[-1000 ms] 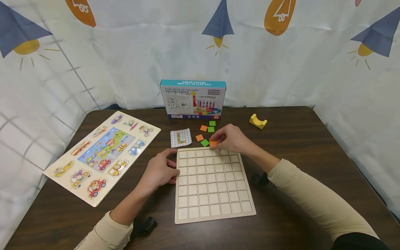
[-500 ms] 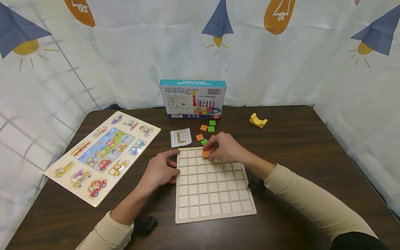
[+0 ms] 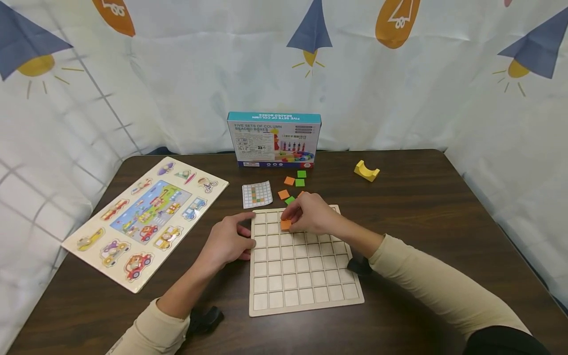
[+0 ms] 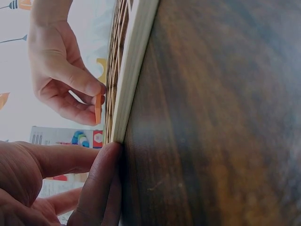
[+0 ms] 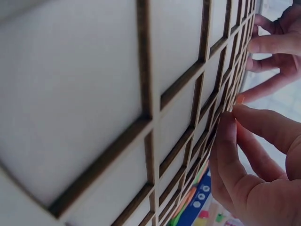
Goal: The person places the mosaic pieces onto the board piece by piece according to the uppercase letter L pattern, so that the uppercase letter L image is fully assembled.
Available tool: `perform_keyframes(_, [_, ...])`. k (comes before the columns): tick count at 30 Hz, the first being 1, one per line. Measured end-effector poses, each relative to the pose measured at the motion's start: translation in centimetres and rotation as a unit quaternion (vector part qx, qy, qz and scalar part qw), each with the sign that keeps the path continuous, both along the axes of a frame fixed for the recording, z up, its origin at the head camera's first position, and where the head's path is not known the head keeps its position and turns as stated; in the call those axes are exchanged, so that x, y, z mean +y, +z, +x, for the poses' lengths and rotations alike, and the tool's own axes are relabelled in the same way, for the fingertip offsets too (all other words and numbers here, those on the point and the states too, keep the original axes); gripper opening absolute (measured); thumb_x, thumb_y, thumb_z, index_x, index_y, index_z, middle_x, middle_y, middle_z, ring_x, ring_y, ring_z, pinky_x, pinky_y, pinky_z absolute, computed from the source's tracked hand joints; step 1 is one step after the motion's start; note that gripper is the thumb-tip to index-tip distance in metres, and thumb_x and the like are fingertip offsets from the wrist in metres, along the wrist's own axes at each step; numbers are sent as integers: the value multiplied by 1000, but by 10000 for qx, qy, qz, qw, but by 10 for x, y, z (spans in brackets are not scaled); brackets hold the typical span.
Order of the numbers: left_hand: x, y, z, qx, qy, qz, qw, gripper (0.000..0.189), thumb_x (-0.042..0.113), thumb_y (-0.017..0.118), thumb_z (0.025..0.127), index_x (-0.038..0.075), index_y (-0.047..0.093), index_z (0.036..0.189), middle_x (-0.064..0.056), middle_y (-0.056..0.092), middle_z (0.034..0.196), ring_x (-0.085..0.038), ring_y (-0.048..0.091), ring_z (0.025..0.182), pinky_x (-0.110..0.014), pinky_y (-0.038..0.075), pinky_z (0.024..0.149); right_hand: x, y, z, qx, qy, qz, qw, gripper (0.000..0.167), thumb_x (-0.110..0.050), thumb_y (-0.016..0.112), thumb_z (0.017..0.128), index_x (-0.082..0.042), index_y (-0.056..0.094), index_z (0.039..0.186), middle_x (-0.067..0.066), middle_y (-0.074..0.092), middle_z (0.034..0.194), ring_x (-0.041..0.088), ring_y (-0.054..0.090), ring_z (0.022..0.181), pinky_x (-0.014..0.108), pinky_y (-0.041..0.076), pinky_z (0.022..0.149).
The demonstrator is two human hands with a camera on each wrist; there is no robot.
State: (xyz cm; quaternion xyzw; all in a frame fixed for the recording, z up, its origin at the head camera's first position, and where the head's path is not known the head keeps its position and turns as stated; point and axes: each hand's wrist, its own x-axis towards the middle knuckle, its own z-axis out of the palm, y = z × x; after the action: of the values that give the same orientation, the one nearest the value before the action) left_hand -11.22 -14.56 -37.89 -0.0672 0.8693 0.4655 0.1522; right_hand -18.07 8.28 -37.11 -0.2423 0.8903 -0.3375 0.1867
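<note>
A pale wooden grid board (image 3: 296, 283) with square cells lies flat on the dark table. My right hand (image 3: 314, 214) pinches an orange square tile (image 3: 285, 225) between thumb and fingers, low over the board's upper left cells. From the left wrist view, that tile (image 4: 98, 110) is held on edge, close by the board's surface. Along the board's upper left side rests my left hand (image 3: 227, 240), its fingertips against the rim. In the left wrist view its finger (image 4: 101, 181) lies fairly straight, tip at the board's corner edge (image 4: 123, 113).
Behind the board lie several loose tiles, among them a green tile (image 3: 301, 174) and an orange tile (image 3: 283, 195). Left of them is a pattern card (image 3: 257, 195). A box (image 3: 274, 140) stands behind; a vehicle puzzle board (image 3: 146, 217) lies left, a yellow arched block (image 3: 366, 171) right.
My right hand has picked the orange tile from behind the board and brought it toward me and left, over the grid. My left hand has stayed at the board's side.
</note>
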Motion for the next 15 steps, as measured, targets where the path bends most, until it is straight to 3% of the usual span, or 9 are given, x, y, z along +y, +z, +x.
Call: perform_keyframes(15, [-1,0,0,38,-23,33,10000,68,-5,73,84,11,57,148,-18,66,103,-15,69,55,-33,65,53,-3,-3,3,123,41,41,9999,22,-5,89,79,-11,83,99,-4,74,83,8,63,77,20,56,69])
